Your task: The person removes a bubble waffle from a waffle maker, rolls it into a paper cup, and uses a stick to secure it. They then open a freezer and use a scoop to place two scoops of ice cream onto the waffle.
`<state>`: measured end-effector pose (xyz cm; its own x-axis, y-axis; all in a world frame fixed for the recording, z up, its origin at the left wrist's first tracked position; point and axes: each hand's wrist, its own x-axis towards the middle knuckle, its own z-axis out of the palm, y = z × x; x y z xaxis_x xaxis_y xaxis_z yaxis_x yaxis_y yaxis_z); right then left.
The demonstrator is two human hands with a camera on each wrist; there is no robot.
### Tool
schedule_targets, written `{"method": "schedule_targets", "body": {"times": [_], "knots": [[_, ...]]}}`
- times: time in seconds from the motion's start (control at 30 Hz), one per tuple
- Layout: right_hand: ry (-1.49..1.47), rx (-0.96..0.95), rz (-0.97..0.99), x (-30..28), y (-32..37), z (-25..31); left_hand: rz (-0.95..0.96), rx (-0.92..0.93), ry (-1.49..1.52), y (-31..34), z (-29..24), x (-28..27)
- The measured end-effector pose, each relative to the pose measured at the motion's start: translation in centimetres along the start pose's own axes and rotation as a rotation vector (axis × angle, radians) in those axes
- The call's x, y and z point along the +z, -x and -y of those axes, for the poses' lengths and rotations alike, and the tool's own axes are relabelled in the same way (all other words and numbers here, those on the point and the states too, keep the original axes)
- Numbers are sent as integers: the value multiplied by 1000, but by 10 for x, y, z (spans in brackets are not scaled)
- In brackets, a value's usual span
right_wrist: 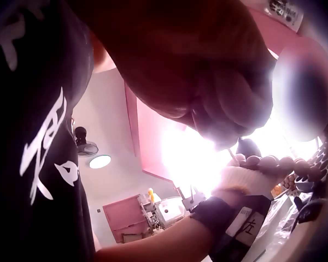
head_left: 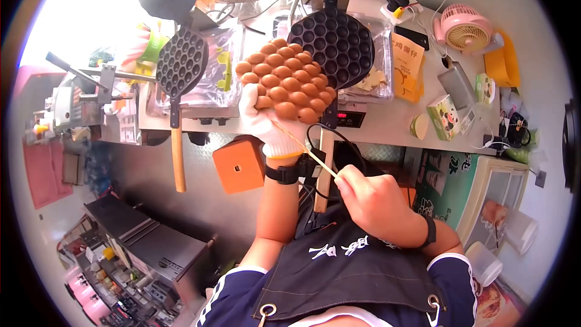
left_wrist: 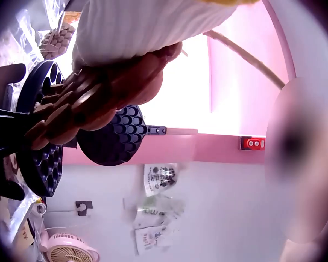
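Note:
A brown bubble waffle (head_left: 287,85), a sheet of round bumps, is held up by the white-gloved left hand (head_left: 266,122), thumb at its left edge. In the left wrist view the glove (left_wrist: 142,33) grips the waffle (left_wrist: 93,103) from one side. The bare right hand (head_left: 376,203), curled, pinches a thin wooden stick (head_left: 322,163) whose far end reaches the glove near the waffle's lower edge; whether it touches the waffle I cannot tell. The right wrist view shows the right hand (right_wrist: 213,87) dark above the gloved hand (right_wrist: 246,179) and waffle (right_wrist: 284,165).
Behind the waffle stands an open black waffle iron (head_left: 345,42); another open iron (head_left: 181,63) is at the left, its wooden handle (head_left: 178,160) sticking out. A pink fan (head_left: 465,29), orange paper bags (head_left: 407,60) and a panda box (head_left: 443,116) stand on the counter (head_left: 399,130).

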<state>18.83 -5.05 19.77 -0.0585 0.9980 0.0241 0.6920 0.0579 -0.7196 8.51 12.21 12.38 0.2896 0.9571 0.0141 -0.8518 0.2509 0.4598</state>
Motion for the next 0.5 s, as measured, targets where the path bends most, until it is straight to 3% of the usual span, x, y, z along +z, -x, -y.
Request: {"method": "schedule_targets", "body": {"times": [0.03, 0.13, 0.17, 0.23, 0.27, 0.33, 0.4, 0.43, 0.5], "knots": [[-112, 39, -1, -14, 1, -4, 24, -86, 104, -1, -7, 2], [-267, 252, -135, -33, -22, -22, 39, -185, 12, -11, -13, -35], [-232, 233, -244, -22, -35, -40, 116, -53, -504, -15, -10, -45], [-137, 203, -267, 10, -55, -73, 275, 4, -999, -24, -14, -50], [-81, 163, -281, 20, -65, -77, 280, 6, -999, -28, -13, -48], [-36, 198, -194, 33, -66, -71, 173, -289, -108, -33, -10, -48], [2, 162, -180, 43, -66, -65, 103, -244, -176, -35, -5, -64], [5, 156, -155, 47, -66, -60, 252, -388, 116, -52, -2, -82], [28, 130, -125, 50, -68, -54, 260, -331, 5, -43, -13, -54]]}}
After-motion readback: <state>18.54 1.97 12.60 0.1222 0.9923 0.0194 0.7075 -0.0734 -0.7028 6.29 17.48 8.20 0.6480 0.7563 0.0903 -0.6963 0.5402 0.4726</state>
